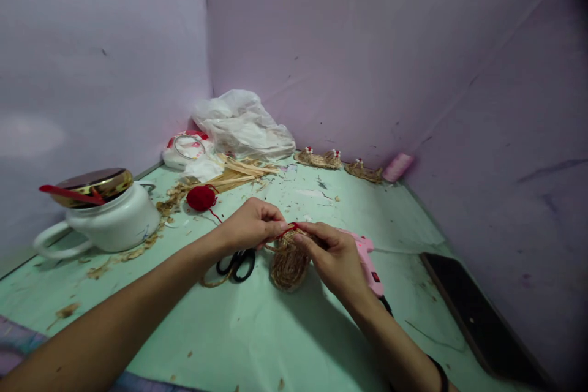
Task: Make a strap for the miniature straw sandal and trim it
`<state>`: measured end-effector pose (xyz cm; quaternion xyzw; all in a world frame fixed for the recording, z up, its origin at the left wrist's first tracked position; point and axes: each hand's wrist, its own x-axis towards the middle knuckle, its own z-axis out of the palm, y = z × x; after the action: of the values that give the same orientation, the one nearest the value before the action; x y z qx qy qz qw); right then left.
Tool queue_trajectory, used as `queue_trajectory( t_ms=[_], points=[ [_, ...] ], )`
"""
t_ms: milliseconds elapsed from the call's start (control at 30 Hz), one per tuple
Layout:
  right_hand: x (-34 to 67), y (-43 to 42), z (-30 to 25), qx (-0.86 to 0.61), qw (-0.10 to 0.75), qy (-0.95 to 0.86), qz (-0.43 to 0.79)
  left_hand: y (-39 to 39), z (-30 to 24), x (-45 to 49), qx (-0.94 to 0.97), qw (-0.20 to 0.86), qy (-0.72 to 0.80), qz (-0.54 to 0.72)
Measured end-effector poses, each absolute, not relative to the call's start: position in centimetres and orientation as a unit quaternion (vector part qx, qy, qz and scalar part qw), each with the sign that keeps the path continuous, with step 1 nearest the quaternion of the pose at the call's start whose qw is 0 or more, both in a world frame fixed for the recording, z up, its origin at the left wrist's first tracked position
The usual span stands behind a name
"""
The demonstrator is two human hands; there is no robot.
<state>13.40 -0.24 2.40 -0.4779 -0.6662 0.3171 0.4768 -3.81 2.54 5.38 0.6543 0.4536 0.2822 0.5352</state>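
Left hand (261, 222) and right hand (331, 252) pinch red yarn (289, 229) — at a twine piece's (289, 268) top.

On my end I've got the left hand (257, 222) and right hand (335, 254) pinching red yarn (291, 228) over a braided twine piece (289, 268), mid-surface (220, 337). White mug's (122, 228) near the left edge, plastic bag (243, 125) at the far left corner, dark slab (478, 318) along the right edge.
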Motion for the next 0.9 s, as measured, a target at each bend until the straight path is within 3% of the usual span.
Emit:
queue_trajectory(
  t_ms=[300, 533, 667, 767, 900],
  points=[
    [13.5, -0.5, 2.4, -0.474, 0.475, -0.68, 0.295, 2.5, 5.6, -4.3, 0.677, 0.538, 0.408, 0.292],
    [13.3, -0.7, 2.7, -0.475, 0.481, -0.688, 0.264, 1.9, 5.3, -3.6, 0.729, 0.44, 0.423, 0.31],
    [13.5, -0.6, 3.1, -0.516, 0.502, -0.618, 0.316, 2.3, 5.0, -3.8, 0.747, 0.415, 0.427, 0.295],
    [13.7, -0.2, 3.1, -0.538, 0.52, -0.528, 0.403, 3.0, 5.1, -4.6, 0.758, 0.347, 0.467, 0.294],
    [13.7, 0.2, 3.0, -0.526, 0.547, -0.442, 0.477, 3.0, 6.4, -6.1, 0.738, 0.169, 0.58, 0.302]
  ],
)
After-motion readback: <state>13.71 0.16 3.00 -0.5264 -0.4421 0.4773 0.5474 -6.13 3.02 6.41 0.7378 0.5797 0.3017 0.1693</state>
